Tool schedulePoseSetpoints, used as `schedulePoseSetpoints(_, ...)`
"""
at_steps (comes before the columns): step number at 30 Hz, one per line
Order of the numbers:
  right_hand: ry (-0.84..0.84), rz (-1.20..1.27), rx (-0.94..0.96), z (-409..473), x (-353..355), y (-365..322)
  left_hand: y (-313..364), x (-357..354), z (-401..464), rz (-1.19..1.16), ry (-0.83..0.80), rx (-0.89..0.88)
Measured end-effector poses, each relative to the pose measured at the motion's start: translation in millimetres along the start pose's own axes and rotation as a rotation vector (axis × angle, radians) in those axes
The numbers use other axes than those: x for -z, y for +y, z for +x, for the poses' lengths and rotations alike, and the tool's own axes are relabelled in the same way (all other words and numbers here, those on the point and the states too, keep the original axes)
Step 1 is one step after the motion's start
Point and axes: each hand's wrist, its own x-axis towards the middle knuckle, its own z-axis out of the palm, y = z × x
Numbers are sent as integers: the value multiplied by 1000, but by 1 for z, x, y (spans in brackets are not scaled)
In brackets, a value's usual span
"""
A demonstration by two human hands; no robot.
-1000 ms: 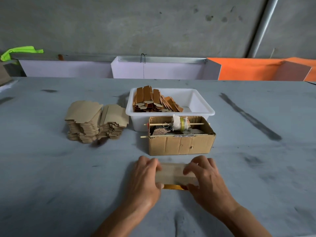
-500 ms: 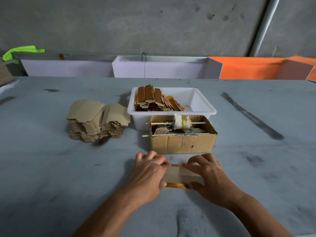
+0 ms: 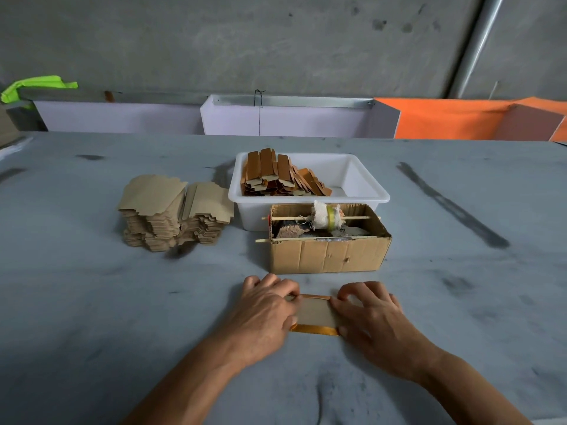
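Presently in hand: a flat cardboard piece [image 3: 314,312], plain brown on its upper face. A glossy orange-gold strip is shown along its near edge and a thinner one along its far edge. It is laid on the grey table [image 3: 92,302] and is held at both ends, directly between the two hands.

Left hand [image 3: 264,314] — palm turned down, wrist low, forearm seen from the lower left. The fingers are curled over the left end of the piece, with their tips set at its far edge. The thumb tip is seen at the near edge, so the end is pinched rather than merely touched.

Right hand [image 3: 371,317] — palm down, forearm seen from the lower right. The fingers are spread and bent, with their tips set on the right end by the far edge. The thumb is placed against the near corner, and this end is gripped likewise.

Just beyond the fingertips an open cardboard box [image 3: 328,256] is found. A thin stick is laid across its top, carrying a spool [image 3: 325,216] wrapped in white cloth and yellow tape.

Behind the box, close against it, a white plastic tub [image 3: 365,179] is set, with folded orange-brown pieces [image 3: 276,176] stacked at its left side.

Beyond and to the left of the left hand, well apart, a stack of flat card blanks [image 3: 171,210] is placed.

Whether any card bears print cannot be told.
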Motion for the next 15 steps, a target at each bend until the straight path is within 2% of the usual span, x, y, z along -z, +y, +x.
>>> schedulePoseSetpoints(8, 116, 151, 44, -6, 2, -3, -2, 0, 4, -98, -34, 62)
schedulePoseSetpoints(12, 126, 177, 55, -8, 2, -4, 0, 2, -1, -159, 18, 77)
schedulePoseSetpoints(15, 111, 166, 47, -9, 0, -1, 0, 4, -9, -194, -18, 39)
